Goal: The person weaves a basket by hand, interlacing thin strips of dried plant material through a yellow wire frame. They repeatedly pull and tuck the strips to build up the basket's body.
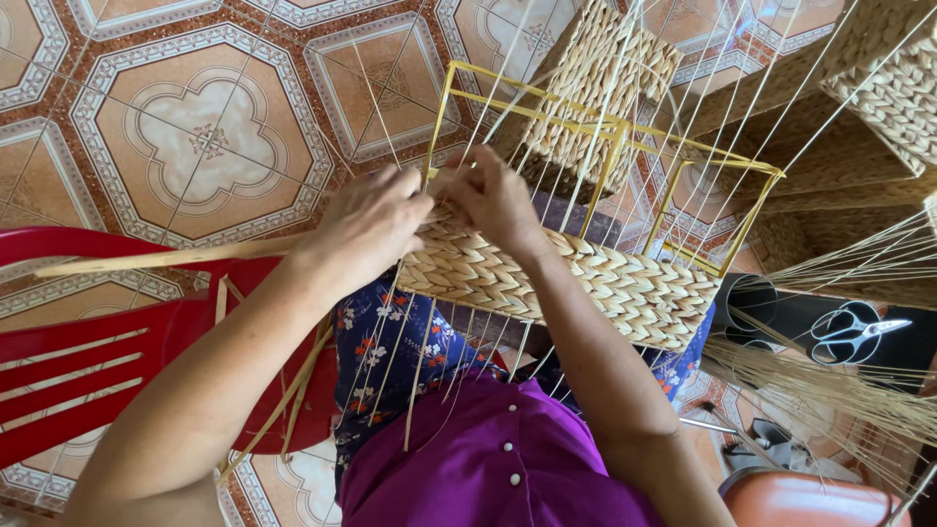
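Both hands sit together at the near top edge of the basket [586,278], which rests on my lap, tilted away from me. My left hand [369,226] is curled over the woven rim, fingers pinching down on the weave; a long flat straw [166,259] runs out left from under it across the red chair [88,332]. My right hand [493,195] is closed at the same spot, fingertips nipping a strand beside the yellow frame [605,137]. Exactly which strand each one grips I cannot tell, as the knuckles hide it.

Handling, my guess: basket is light but bulky, woven band firm with some give, frame rigid. Thin white warp strings [576,146] look taut and easy to snag. Straw is probably pliable, may crack if bent sharp. Best hold is the woven wall or the frame bars, not the strings.

Scissors [854,332] lie to the right, well apart, near loose straw bundle [830,390].
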